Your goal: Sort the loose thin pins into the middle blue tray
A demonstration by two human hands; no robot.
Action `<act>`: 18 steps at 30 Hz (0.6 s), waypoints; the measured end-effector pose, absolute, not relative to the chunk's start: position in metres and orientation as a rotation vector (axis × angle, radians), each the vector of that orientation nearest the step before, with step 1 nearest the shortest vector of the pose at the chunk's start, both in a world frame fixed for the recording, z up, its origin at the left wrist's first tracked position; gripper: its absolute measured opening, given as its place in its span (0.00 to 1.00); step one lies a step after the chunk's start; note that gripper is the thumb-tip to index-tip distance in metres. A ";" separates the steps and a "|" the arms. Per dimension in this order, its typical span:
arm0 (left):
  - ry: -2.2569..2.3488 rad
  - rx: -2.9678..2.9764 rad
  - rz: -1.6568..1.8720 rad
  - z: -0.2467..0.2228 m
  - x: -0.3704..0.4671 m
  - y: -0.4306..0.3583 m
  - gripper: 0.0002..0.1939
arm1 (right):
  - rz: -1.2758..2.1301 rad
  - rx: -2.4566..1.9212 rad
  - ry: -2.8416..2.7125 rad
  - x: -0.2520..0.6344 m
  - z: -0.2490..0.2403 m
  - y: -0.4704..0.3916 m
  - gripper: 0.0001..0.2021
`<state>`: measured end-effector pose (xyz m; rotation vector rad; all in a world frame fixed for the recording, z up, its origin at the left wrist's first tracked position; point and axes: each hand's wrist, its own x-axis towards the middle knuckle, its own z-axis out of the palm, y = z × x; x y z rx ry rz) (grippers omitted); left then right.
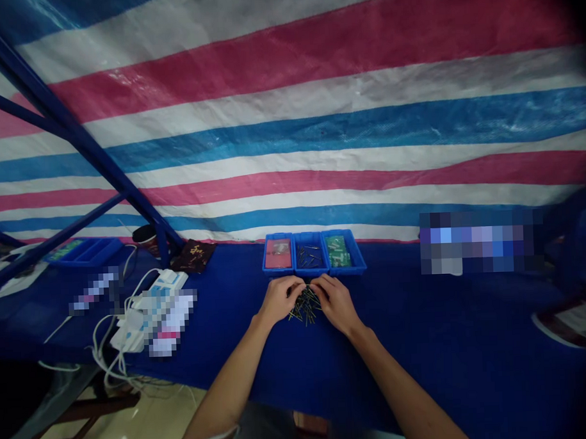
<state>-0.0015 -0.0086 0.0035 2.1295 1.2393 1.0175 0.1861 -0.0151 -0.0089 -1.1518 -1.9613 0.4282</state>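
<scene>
On the blue tabletop, a loose pile of thin metallic pieces (306,307) lies between my two hands. My left hand (281,298) is at the pile's left edge, fingers closed in a pinch. Opposite it, my right hand (335,299) has its fingertips pressed together over the pile's right side. The fingertips of both hands nearly meet, and what they grip is too small to make out. Just beyond the hands stand three joined blue bins: the left bin (264,270) holds a pink item, the middle bin (313,271) thin pieces, the right bin (356,259) green packets.
A white power strip (131,331) with tangled cables lies at the left, near a dark packet (194,256) and a blue divided tray (95,253). A blue metal frame (99,161) slants across the left side. Striped sheeting (319,135) hangs behind the table.
</scene>
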 end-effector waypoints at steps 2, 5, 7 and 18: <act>1.232 2.134 1.017 0.003 -0.001 -0.008 0.12 | 0.397 -1.183 -1.980 0.185 -0.010 -0.015 0.14; 1.217 2.135 1.015 0.002 -0.001 -0.008 0.12 | 0.363 -1.232 -2.003 0.185 -0.010 -0.015 0.18; 1.209 2.131 1.013 0.002 -0.001 -0.007 0.13 | 0.362 -1.253 -1.990 0.185 -0.010 -0.015 0.19; 1.220 2.063 1.059 0.007 -0.003 -0.007 0.14 | 0.550 -1.077 -1.816 0.187 -0.009 -0.016 0.10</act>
